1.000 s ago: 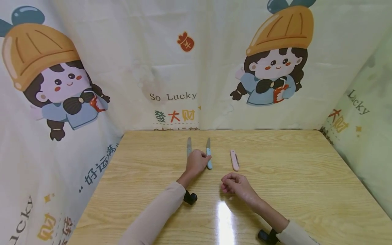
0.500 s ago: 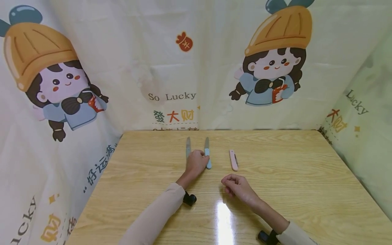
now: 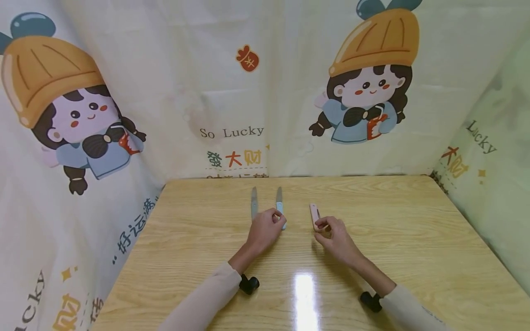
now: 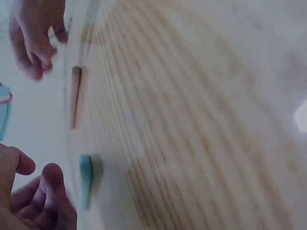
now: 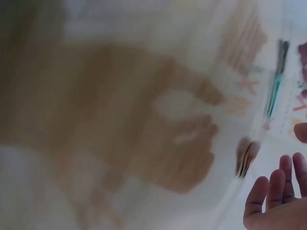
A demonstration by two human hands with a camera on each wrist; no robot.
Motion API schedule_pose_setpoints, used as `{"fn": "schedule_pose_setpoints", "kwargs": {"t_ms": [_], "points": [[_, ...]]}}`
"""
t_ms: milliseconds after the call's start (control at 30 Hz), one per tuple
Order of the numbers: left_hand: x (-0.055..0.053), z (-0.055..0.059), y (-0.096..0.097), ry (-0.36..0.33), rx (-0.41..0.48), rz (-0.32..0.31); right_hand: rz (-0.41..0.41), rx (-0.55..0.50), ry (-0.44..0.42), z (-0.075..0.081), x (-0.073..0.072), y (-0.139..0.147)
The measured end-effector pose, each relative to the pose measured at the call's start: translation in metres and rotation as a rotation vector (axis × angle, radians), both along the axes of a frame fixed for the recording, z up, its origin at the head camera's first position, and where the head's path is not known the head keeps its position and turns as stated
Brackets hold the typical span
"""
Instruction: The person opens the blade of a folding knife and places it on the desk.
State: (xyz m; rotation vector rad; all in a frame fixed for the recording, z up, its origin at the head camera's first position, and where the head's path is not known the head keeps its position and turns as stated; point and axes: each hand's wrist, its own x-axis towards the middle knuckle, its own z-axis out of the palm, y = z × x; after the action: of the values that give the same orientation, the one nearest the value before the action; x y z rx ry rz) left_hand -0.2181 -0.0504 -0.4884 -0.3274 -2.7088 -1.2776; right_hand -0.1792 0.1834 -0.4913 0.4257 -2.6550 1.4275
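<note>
Three folding knives lie on the wooden table. One with a grey-green handle (image 3: 254, 208) has its blade out, pointing away; my left hand (image 3: 263, 234) overlaps its near end. The light blue knife (image 3: 279, 203), also unfolded, lies right by the left fingertips. In the left wrist view its handle (image 4: 85, 179) shows apart from the thumb and loosely curled fingers, which hold nothing. Further right is a folded pink knife (image 3: 313, 215). Over its near end hovers my right hand (image 3: 338, 240), thumb and index finger spread apart. The right wrist view shows these right fingers (image 5: 276, 191) spread, without a grip.
A printed cloth (image 3: 290, 105) with cartoon figures hangs behind the table (image 3: 393, 220) and along both sides. Each forearm carries a black wrist camera, one at the left wrist (image 3: 250, 284) and one at the right (image 3: 370, 301).
The right hand has moved forward to the near end of the pink knife, its thumb and index finger parting. The left hand has come off the light blue knife and drawn slightly back.
</note>
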Motion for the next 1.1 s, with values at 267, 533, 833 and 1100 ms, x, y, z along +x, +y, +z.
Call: {"fn": "schedule_pose_setpoints", "kwargs": {"t_ms": [267, 533, 833, 1100], "points": [[0.027, 0.012, 0.009, 0.102, -0.122, -0.121, 0.160, 0.165, 0.049, 0.005, -0.033, 0.023], [0.039, 0.005, 0.013, 0.081, -0.179, -0.162, 0.330, 0.408, 0.019, 0.016, -0.067, 0.029], [0.045, 0.000, 0.017, 0.099, -0.190, -0.175, 0.395, 0.442, -0.098, 0.015, -0.084, 0.028], [0.046, -0.002, 0.015, 0.090, -0.197, -0.170, 0.349, 0.401, -0.082, 0.010, -0.083, 0.029]]}}
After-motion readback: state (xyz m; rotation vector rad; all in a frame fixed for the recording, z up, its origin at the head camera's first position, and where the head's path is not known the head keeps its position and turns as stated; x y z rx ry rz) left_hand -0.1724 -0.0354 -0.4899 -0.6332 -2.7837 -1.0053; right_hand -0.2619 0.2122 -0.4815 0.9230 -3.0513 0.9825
